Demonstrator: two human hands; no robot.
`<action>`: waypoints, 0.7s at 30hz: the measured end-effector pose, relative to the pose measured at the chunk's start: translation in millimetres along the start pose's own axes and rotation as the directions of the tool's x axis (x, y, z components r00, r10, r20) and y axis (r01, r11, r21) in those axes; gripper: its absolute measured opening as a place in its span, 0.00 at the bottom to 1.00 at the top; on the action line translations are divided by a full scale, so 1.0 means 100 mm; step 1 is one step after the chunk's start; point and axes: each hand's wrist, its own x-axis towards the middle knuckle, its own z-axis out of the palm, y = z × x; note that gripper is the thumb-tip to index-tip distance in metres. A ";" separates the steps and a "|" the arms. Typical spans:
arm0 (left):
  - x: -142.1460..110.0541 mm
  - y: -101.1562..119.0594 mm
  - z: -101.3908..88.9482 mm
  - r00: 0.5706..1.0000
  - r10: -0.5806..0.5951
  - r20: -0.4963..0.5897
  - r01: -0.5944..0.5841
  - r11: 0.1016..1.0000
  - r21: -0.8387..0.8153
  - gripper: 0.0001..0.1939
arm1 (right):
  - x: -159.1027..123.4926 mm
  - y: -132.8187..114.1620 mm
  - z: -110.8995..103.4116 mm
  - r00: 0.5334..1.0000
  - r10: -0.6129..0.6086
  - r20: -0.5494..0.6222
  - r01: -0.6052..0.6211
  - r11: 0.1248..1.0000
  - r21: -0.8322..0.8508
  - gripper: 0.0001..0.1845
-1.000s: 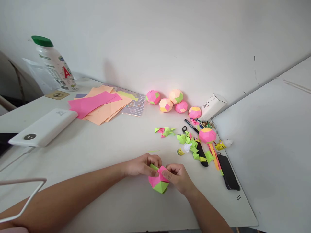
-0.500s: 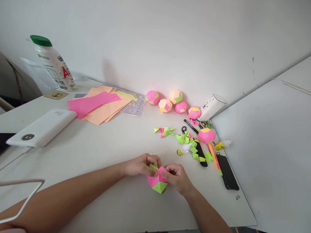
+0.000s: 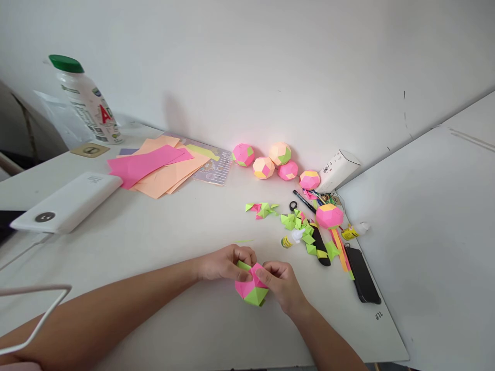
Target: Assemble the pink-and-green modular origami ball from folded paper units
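Between my two hands is a pink and green folded paper ball (image 3: 255, 296), held just above the front part of the table. My left hand (image 3: 229, 264) grips its upper left, thumb on a pink face and fingers curled behind. On the upper right, my right hand (image 3: 281, 282) pinches a pink face between thumb and bent forefinger. The ball's back and the fingertips behind it are hidden. Beyond my right hand lie a small glue bottle (image 3: 286, 241) with a white nozzle and several green folded paper pieces (image 3: 294, 220).
Finished-looking paper balls (image 3: 263, 168) stand along the wall. At the right are a black phone (image 3: 362, 273), a black and yellow cutter (image 3: 320, 244), a second glue bottle (image 3: 350, 231) and a white tube (image 3: 337, 172). Paper sheets (image 3: 158, 167), a power bank (image 3: 69, 203) and a bottle (image 3: 88, 103) occupy the left.
The paper ball has tipped very slightly in my hands, its lower edge now a little higher. Both hands keep their hold in nearly the same place.
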 end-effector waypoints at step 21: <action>-0.01 0.00 0.00 0.998 0.029 0.048 -0.030 0.999 0.022 0.09 | 0.02 0.00 0.09 0.998 -0.040 -0.044 0.042 0.998 0.050 0.19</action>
